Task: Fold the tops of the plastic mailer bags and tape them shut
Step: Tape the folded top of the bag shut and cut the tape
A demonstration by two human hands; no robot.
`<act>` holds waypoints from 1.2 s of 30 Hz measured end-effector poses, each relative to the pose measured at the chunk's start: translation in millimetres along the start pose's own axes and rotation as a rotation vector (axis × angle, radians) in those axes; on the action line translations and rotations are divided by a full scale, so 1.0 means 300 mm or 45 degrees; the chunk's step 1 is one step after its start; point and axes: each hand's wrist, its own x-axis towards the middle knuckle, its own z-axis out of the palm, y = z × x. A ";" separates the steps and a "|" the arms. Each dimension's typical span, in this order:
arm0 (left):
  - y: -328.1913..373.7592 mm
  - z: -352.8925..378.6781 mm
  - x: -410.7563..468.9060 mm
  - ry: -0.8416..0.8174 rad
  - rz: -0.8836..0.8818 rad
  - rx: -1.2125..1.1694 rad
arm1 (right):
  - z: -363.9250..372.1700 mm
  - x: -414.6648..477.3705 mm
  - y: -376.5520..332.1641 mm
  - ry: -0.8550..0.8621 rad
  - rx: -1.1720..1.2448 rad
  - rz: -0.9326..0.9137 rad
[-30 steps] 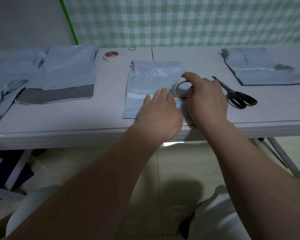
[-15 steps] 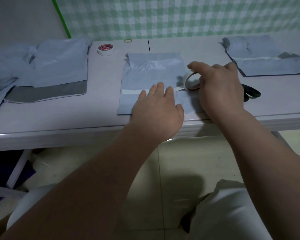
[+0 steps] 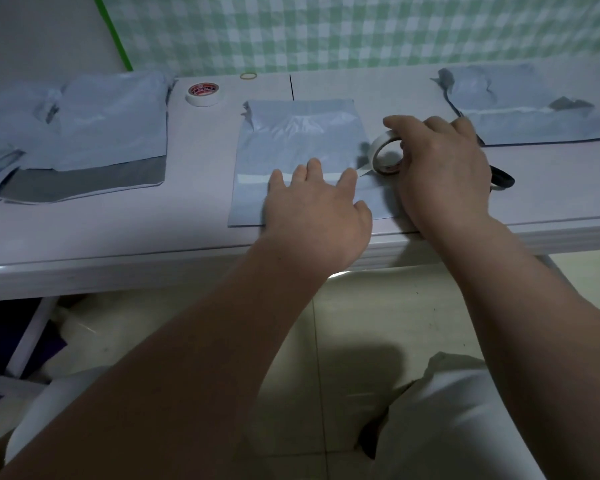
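Nearest the viewer, a person's two bare forearms reach forward over a pale tiled floor (image 3: pixel 361 306), with a knee in light trousers (image 3: pixel 447 410) at the lower right. The arms pass over the near edge of a white table (image 3: pixel 118 251).

The left hand (image 3: pixel 312 209) lies flat, fingers straight and released, pressing on the near half of a pale blue mailer bag (image 3: pixel 302 133). This bag lies at the middle of the table, close to its near edge. The fingertips rest on a strip of tape (image 3: pixel 253 178) that runs across the bag from its left edge.

Just right of the bag, the right hand (image 3: pixel 444 168) grasps a roll of tape (image 3: pixel 385 154), fingers curled over its top. The roll stands on its edge, and a short length of tape stretches from it to the bag.

The black handle of a pair of scissors (image 3: pixel 501 180) shows behind the right hand; the rest is hidden.

To the left lies a pile of bags (image 3: pixel 111 123), one showing a grey inside. At the far right lies another bag (image 3: pixel 520 112) with a taped, crumpled top.

Farther back sit a second roll of tape (image 3: pixel 202 95) with a red label, and a rubber band (image 3: pixel 248 76). Behind the table hangs a green and white checked cloth (image 3: pixel 361 29).
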 end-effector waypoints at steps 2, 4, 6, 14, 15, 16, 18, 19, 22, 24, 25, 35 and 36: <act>0.010 -0.005 0.002 -0.008 -0.023 0.021 | 0.000 0.001 0.000 -0.024 0.037 0.055; 0.022 -0.014 0.006 -0.021 -0.037 0.046 | 0.005 0.004 0.003 -0.061 0.108 0.115; 0.033 -0.024 0.011 -0.052 -0.046 0.062 | 0.014 0.011 0.002 -0.104 0.182 0.163; 0.049 -0.023 0.007 -0.077 -0.089 0.005 | 0.014 -0.004 -0.060 -0.088 0.076 0.256; 0.045 -0.021 0.005 -0.074 -0.098 -0.013 | 0.013 -0.005 -0.064 -0.085 0.044 0.247; 0.040 -0.019 0.003 -0.063 -0.102 -0.025 | 0.010 -0.005 -0.067 -0.088 0.015 0.243; 0.022 -0.016 -0.004 -0.025 -0.102 -0.037 | 0.004 -0.004 -0.074 -0.104 -0.019 0.238; 0.008 -0.016 -0.009 -0.005 -0.102 -0.041 | 0.002 -0.006 -0.077 -0.112 -0.033 0.237; -0.042 -0.017 -0.027 0.029 -0.124 -0.053 | 0.001 -0.006 -0.083 -0.119 -0.043 0.260; -0.077 -0.009 -0.043 0.050 -0.153 -0.042 | -0.001 -0.005 -0.084 -0.123 -0.047 0.275; -0.098 -0.002 -0.051 0.066 -0.166 -0.034 | -0.003 -0.005 -0.085 -0.125 -0.047 0.278; -0.198 -0.046 -0.070 -0.062 -0.268 0.066 | 0.001 -0.011 -0.081 -0.111 0.002 0.298; -0.187 -0.067 -0.059 -0.087 -0.289 0.099 | 0.003 -0.012 -0.079 -0.108 0.008 0.294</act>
